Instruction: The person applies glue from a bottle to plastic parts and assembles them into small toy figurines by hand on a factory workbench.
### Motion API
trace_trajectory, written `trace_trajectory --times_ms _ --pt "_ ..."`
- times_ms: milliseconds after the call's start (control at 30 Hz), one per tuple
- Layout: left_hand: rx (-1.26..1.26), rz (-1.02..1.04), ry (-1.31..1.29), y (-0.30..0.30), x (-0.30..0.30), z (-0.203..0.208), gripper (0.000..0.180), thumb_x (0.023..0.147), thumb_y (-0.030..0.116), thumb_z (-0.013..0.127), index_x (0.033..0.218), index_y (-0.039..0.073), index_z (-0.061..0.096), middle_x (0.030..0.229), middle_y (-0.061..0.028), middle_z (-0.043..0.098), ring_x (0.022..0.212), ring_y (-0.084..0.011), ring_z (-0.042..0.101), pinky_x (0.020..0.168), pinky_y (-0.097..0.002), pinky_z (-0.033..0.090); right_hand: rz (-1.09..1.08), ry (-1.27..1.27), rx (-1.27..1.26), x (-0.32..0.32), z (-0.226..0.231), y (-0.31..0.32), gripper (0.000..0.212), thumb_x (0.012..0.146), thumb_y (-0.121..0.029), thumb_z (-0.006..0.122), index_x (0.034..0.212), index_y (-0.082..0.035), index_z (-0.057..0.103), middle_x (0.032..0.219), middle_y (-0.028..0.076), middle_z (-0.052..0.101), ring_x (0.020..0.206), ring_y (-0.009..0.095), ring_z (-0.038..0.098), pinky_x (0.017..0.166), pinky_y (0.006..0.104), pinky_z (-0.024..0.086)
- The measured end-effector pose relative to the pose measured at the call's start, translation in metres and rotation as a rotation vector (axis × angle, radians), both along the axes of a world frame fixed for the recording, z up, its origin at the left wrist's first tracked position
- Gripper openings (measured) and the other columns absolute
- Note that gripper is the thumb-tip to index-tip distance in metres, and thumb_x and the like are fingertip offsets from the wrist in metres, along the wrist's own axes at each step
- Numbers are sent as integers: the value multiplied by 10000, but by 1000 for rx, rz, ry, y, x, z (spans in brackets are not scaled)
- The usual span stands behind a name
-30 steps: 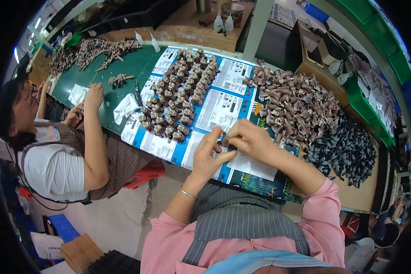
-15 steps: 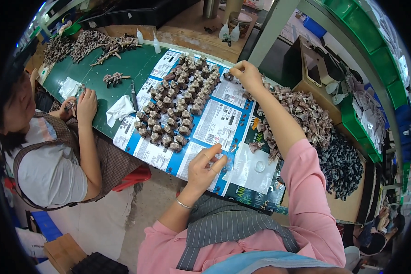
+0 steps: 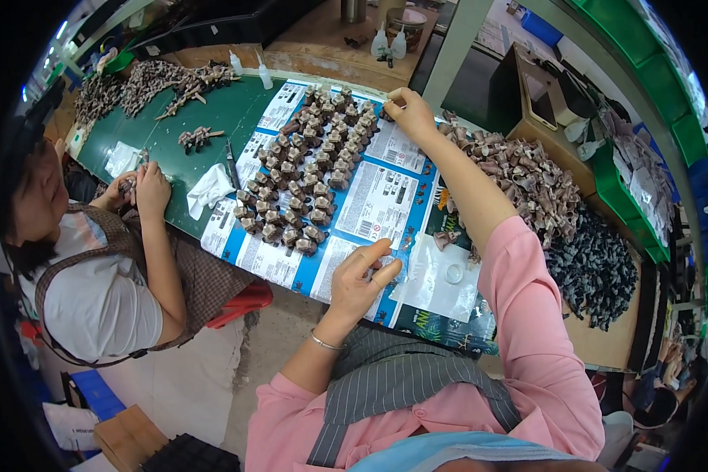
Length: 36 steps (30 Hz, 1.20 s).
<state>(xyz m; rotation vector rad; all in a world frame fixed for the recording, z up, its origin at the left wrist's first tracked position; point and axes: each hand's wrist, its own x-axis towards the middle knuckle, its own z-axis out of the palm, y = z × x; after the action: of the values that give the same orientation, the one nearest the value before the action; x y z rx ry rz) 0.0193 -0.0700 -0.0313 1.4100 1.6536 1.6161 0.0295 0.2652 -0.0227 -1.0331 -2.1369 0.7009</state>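
Observation:
My right hand (image 3: 407, 112) is stretched to the far end of a block of small brown figurines (image 3: 307, 169) standing in rows on printed white and blue sheets (image 3: 379, 203). Its fingers pinch a small brown figurine (image 3: 385, 110) at the end of the rows. My left hand (image 3: 363, 277) rests near the table's front edge on the sheets, fingers loosely curled, with nothing visible in it. A clear plastic bag (image 3: 440, 277) lies just right of it.
A loose heap of brown figurines (image 3: 519, 177) and a heap of dark ones (image 3: 598, 267) lie at the right. A co-worker at the left handles a small piece with both hands (image 3: 141, 187) over the green table (image 3: 173, 118). Small bottles (image 3: 263, 75) and more heaps stand at the back.
My right hand left my left hand at the front edge and reached out to the far end of the rows. My left hand stayed near the front edge.

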Motion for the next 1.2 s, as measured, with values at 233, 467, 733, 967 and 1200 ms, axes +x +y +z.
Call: trace_trajectory --times_ms 233,467,733,967,1200 --pt "-75 25 -1 0 2 2 391 775 86 789 1151 43 692 982 -60 709 743 -84 611 589 -202 471 -37 -47 72 39 40 -21 419 863 -227 650 1248 -99 549 1120 137 595 1030 320 606 889 403 485" --pt "-277 -120 -91 28 -11 11 347 864 178 726 1167 16 677 996 -100 714 814 -155 662 710 -275 541 123 -54 -9 181 79 -99 235 892 -169 628 1097 -55 651 1076 111 596 967 239 620 857 347 485" --pt "62 -205 571 179 -4 24 278 850 113 650 1104 7 686 1071 -196 691 1012 -371 629 911 -438 489 -114 -122 141 314 55 -228 140 866 -80 636 995 -29 654 916 110 605 868 313 601 734 381 467" --pt "14 -219 737 217 -20 4 199 854 79 616 1018 38 721 938 -203 693 897 -371 648 833 -420 509 -331 -80 242 367 40 -273 172 826 0 643 997 -12 666 949 106 638 929 306 589 822 381 473" --pt "-180 -358 826 151 -12 32 226 872 135 651 1061 24 705 907 -171 667 839 -336 636 772 -402 504 -133 -184 319 346 36 -277 282 814 -117 695 1090 -77 662 1009 60 610 928 257 585 796 363 456"
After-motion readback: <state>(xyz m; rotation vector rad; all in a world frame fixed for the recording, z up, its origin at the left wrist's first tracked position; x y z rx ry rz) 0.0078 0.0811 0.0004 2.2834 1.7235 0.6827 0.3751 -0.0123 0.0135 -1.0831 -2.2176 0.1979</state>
